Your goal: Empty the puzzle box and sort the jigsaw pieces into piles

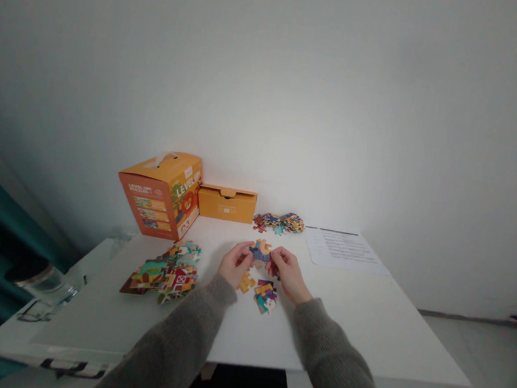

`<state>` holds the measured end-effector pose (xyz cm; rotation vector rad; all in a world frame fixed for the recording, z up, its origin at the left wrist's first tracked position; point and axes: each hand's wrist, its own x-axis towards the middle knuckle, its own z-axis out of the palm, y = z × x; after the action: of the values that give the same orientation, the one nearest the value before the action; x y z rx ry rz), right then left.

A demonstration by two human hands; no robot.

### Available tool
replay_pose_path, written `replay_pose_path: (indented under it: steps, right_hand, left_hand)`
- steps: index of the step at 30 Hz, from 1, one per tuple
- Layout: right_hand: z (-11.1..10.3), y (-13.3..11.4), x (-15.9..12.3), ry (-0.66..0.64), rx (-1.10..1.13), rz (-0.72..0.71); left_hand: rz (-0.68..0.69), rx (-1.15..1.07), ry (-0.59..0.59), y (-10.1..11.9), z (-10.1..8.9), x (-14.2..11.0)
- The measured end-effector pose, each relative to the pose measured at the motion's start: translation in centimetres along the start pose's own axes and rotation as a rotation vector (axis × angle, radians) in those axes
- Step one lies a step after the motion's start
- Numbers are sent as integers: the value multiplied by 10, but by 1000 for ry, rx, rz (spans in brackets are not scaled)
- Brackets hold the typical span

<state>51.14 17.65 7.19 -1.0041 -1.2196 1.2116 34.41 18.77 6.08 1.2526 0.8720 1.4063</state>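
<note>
Between my two hands, a little above the white table, is a blue and orange section of jigsaw puzzle (261, 250). My left hand (236, 262) pinches its left side, and my right hand (288, 273) pinches its right side. Just below, an orange puzzle piece (246, 282) lies near my left fingers. Closer to me rests a small cluster of multicoloured puzzle pieces (265, 296). Whether the held section is one piece or a few joined ones is too small to tell.
At left lies a pile of puzzle pieces (171, 274), before a large orange puzzle box (162, 194). A smaller orange box (227, 204) and another heap of pieces (283, 222) stand along the wall. Printed paper (344, 250) lies right; a glass jar (46, 283) stands far left.
</note>
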Motion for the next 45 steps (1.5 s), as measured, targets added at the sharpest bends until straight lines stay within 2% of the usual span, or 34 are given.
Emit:
replay_pose_path:
  steps: [19,25,27,30,33,36,38,42,45]
  right_hand:
    - [-1,0,1,19,25,-7]
    - [5,-8,-4,-118,-31,12]
    - [5,-10,-5,-116,-61,11]
    - [1,-10,-3,-24,-91,-7]
    - [-3,-5,1,34,-135,-19]
    - [-4,0,2,13,-206,-42]
    - [-4,1,2,4,-276,-73]
    - [-5,0,0,28,-474,-167]
    - [-7,-2,0,43,-559,-202]
  left_hand:
    - [-29,-35,4,0,0,0]
    - [1,-19,18,-7,1,2]
    - [25,17,39,-8,1,-1]
    - [80,151,85,1,0,-14]
    - [155,302,97,27,-6,-29]
    - [226,464,90,62,-29,-27]
    - [204,581,73,81,-59,-13]
    - [-38,759,-66,98,-135,26]
    - [-164,934,-92,97,-176,43]
